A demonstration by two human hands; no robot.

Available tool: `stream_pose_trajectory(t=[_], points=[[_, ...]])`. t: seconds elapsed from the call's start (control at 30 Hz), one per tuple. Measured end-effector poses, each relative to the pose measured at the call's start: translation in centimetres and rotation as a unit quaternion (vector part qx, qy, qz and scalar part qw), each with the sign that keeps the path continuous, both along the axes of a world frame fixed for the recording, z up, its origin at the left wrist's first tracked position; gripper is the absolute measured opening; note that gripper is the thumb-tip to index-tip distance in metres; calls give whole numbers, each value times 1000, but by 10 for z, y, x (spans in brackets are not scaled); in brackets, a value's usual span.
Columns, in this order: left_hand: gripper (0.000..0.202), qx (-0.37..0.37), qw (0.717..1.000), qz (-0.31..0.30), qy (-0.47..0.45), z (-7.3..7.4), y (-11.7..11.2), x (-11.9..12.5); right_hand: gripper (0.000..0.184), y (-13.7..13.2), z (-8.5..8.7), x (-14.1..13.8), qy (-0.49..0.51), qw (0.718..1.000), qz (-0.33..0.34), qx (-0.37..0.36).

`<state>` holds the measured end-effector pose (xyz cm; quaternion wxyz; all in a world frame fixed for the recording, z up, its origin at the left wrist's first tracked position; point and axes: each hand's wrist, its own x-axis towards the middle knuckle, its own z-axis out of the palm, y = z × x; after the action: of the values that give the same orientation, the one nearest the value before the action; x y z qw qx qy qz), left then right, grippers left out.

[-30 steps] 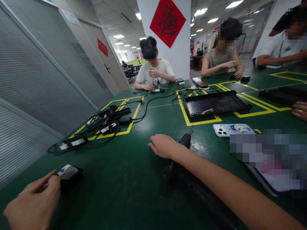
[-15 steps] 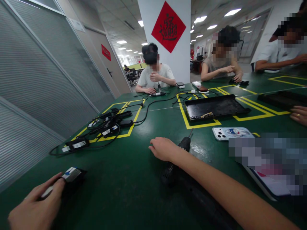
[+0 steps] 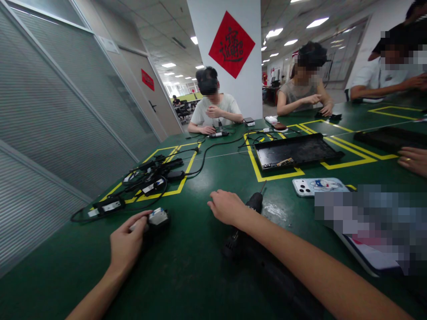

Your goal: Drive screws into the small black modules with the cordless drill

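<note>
My left hand grips a small black power adapter with a white and blue label, holding it just above the green table left of centre. My right hand rests palm down on a black electric screwdriver, fingers curled over its body; the bit points away toward the black tray. The two hands are about a hand's width apart.
A pile of black adapters and cables lies in a yellow-taped box at the left. A white phone lies at the right. Three people work at the far side; another person's hand rests at the right edge. A glass wall runs along the left.
My left hand has carried the adapter from the near left corner forward and rightward toward the screwdriver. My right hand has stayed on the screwdriver.
</note>
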<state>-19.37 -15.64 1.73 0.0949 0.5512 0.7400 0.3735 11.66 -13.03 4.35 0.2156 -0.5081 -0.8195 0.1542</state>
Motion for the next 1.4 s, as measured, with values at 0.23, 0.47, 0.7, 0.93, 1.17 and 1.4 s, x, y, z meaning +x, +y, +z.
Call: stream_pose_trajectory(t=[0.23, 0.47, 0.7, 0.93, 1.17, 1.4], points=[[29, 117, 960, -253, -11, 2, 58, 139, 34, 13, 1, 5, 109, 982, -152, -29], [25, 127, 909, -396, -29, 4, 85, 188, 30, 24, -3, 13, 127, 963, -214, -100], [26, 146, 863, -482, 43, 1, 78, 174, 31, 21, -6, 18, 90, 968, -207, -107], [32, 149, 832, -529, 74, -5, 84, 184, 30, 15, -1, 26, 8, 973, -219, -80], [33, 160, 832, -525, 78, -3, 82, 190, 30, 5, 3, 23, -56, 968, -241, -45], [46, 158, 835, -523, 58, -1, 78, 189, 32, 6, 19, 32, -109, 972, -209, -20]])
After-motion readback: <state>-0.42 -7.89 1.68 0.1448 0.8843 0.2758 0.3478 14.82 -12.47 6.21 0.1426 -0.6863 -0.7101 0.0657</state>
